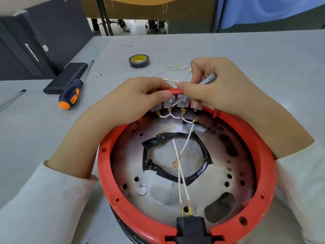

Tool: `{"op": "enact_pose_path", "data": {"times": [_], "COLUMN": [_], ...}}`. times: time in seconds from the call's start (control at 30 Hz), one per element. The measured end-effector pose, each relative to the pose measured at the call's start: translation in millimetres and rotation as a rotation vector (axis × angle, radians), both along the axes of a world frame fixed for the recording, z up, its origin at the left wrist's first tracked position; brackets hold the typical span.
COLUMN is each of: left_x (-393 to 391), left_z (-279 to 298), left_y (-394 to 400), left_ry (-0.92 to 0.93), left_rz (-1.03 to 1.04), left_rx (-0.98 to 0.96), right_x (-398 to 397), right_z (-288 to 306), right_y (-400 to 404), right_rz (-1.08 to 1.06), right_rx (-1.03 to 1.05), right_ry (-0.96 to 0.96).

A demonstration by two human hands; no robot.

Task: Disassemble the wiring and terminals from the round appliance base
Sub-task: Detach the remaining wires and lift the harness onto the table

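On the grey table (pixel 246 55), far to your left, a black box (pixel 26 50) stands beside a flat black case (pixel 66 77), and a screwdriver (pixel 72 94) with an orange and dark blue handle lies against that case. Farther right sits a roll of black tape (pixel 139 61), with a string of loose white wires (pixel 168 73) and brass clips just beyond it. Right in front of you rests the round base (pixel 186 164): a red ring around a scorched metal plate full of holes, black tape lining its middle opening. Your left hand (pixel 130 101) curls over the far rim, thumb pressing near the row of grey terminals (pixel 175 104). White wires (pixel 182 173) run from there down to a black plug (pixel 191 228) at the near edge. Your right hand (pixel 216 88) pinches a thin metal tool (pixel 207 79), its tip among the terminals.
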State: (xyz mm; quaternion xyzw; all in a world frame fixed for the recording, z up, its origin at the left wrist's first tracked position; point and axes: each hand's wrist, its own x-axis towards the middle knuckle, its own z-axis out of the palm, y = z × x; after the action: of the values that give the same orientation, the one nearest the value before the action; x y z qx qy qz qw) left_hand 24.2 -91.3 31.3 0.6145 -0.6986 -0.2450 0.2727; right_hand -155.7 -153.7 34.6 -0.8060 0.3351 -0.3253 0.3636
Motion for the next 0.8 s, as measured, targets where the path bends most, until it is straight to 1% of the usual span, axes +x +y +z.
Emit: {"op": "enact_pose_path", "data": {"times": [0.13, 0.33, 0.4, 0.53, 0.7, 0.8], "left_x": [-0.7, -1.5, -1.8, -2.1, -1.6, -1.2], "left_z": [-0.4, 1.5, 2.2, 2.2, 1.6, 1.3], "left_y": [-0.1, 0.6, 1.0, 0.8, 0.8, 0.4], "left_ry": [-0.01, -0.029, -0.037, -0.047, -0.03, -0.031], "left_rz": [0.015, 0.023, 0.029, 0.036, 0.021, 0.021], "left_rx": [0.001, 0.011, 0.005, -0.002, 0.0, -0.002], "right_x": [1.1, 5.1, 5.8, 6.5, 3.6, 3.8], "right_z": [2.0, 6.1, 6.2, 5.0, 2.6, 2.6], "right_y": [1.4, -4.9, -6.3, -6.9, -2.9, -0.3], "right_rz": [-0.018, -0.04, -0.039, -0.044, -0.071, -0.059], "right_rx": [-0.01, 0.158, 0.183, 0.167, 0.101, 0.09], "right_ry": [0.046, 0.021, 0.014, 0.007, -0.054, -0.015]}}
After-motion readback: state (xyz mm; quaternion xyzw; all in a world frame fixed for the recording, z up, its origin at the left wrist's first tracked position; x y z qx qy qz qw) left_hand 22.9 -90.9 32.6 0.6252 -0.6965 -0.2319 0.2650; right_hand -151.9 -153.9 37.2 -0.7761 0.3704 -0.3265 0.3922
